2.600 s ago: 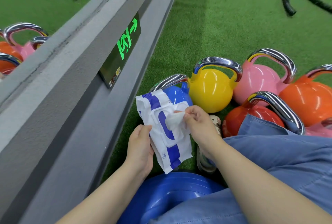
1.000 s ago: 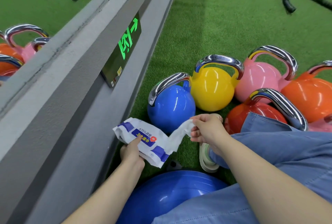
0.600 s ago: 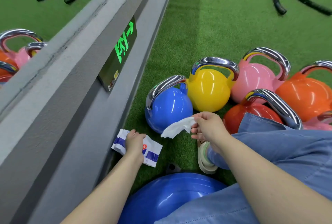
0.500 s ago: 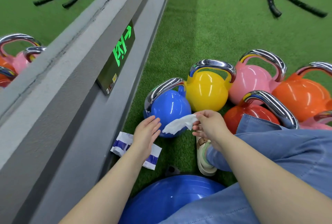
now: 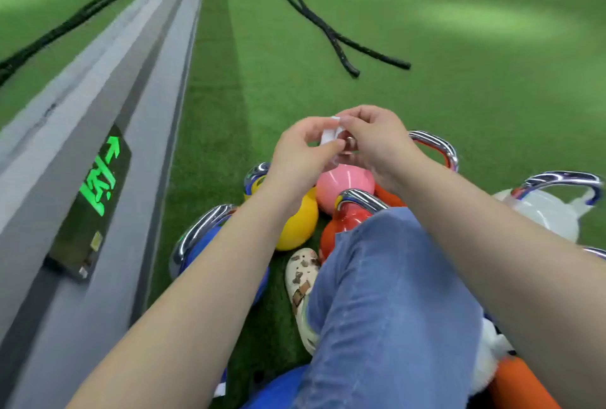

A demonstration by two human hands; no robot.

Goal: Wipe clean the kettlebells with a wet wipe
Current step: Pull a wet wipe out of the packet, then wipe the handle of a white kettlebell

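Observation:
Both hands are raised in front of me above the kettlebells. My left hand and my right hand pinch a small white wet wipe between them. Below them on the green turf stand a pink kettlebell, a yellow kettlebell, a blue kettlebell partly behind my left forearm, a red kettlebell by my knee, and a white kettlebell at the right. All have chrome handles.
A grey ledge with a green exit sign runs along the left. Black battle ropes lie on the turf ahead. My jeans leg and pale shoe rest among the kettlebells. A blue ball sits at the bottom.
My left hand let go of the wipe pack on the turf and rose to meet my right hand. Both now hold the wipe higher up, and my view has tilted up.

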